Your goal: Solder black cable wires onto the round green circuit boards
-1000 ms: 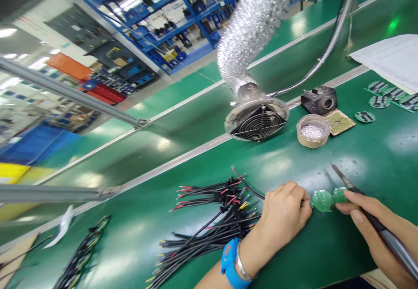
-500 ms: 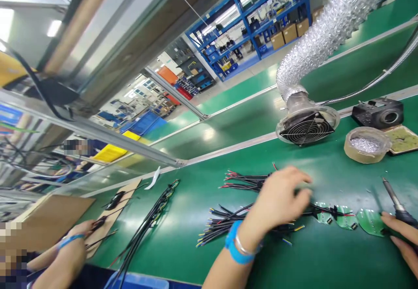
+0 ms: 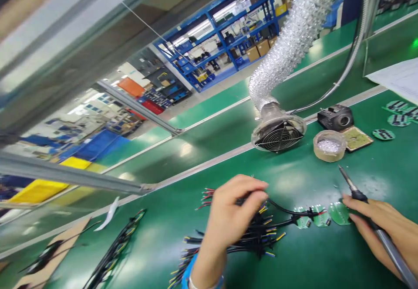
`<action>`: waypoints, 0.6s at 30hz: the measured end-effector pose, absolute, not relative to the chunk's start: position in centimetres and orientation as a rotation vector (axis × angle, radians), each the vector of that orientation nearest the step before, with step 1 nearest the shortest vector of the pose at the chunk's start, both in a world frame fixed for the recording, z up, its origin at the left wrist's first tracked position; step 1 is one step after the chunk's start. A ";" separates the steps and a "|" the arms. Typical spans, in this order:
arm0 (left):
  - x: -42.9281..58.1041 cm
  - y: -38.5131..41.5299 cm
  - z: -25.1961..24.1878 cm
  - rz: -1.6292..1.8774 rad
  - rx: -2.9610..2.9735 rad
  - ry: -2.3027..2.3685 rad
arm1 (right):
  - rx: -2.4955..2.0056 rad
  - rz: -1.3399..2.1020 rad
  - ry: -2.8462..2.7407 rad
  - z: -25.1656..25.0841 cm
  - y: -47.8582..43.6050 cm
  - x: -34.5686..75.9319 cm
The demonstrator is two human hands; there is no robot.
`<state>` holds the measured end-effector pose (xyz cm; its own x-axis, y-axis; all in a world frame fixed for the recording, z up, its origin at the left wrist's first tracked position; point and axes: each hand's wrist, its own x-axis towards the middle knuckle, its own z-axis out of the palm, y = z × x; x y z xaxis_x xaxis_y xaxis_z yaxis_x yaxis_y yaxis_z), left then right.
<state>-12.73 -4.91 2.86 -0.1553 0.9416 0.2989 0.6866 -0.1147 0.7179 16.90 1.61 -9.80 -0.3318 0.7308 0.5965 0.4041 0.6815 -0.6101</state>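
My left hand (image 3: 233, 210), with a blue band at the wrist, is closed in a pinch on a black cable. That cable (image 3: 281, 208) curves right from the fingertips toward a row of small green circuit boards (image 3: 338, 213). Beneath and behind the hand lies a bundle of black cables (image 3: 257, 236) with stripped coloured ends. In my right hand (image 3: 382, 219) is a soldering iron (image 3: 362, 197), its tip pointing up and left above the table. The right fingertips are at the edge of the rightmost board in the row; whether they touch it I cannot tell.
A fume extractor fan (image 3: 279, 136) hangs over the back edge on a foil duct. Right of it are a round tub of metal shavings (image 3: 329, 146), a yellow sponge tray (image 3: 357, 138) and a black holder (image 3: 336, 117). More boards (image 3: 383, 134) and another cable bundle (image 3: 116, 249) lie around.
My view has swung right. The left thumb and fingers, apart before, have closed on a black cable, whose end is raised. A co-worker's hands at the left have left the view.
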 end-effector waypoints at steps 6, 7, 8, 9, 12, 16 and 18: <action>-3.5 -2.1 1.6 0.825 1.724 1.497 | -0.841 0.493 -1.843 -4.3 0.7 14.0; -3.1 -1.8 1.1 0.812 1.678 1.507 | -0.848 0.539 -1.811 -4.0 0.7 13.9; -3.0 -1.5 0.7 0.790 1.603 1.485 | -0.846 0.584 -1.787 -3.9 0.8 13.8; -3.1 -1.3 0.4 0.747 1.488 1.415 | -0.830 0.630 -1.769 -3.9 0.9 13.8; -3.8 -0.6 -0.2 0.571 1.030 1.092 | -0.712 0.735 -1.708 -4.2 1.3 14.1; -3.6 -0.1 -0.2 0.649 0.910 1.120 | -0.779 0.734 -1.644 -4.5 1.6 14.3; -3.0 -0.4 0.1 0.733 1.014 1.258 | -0.865 0.755 -1.616 -4.5 1.5 14.3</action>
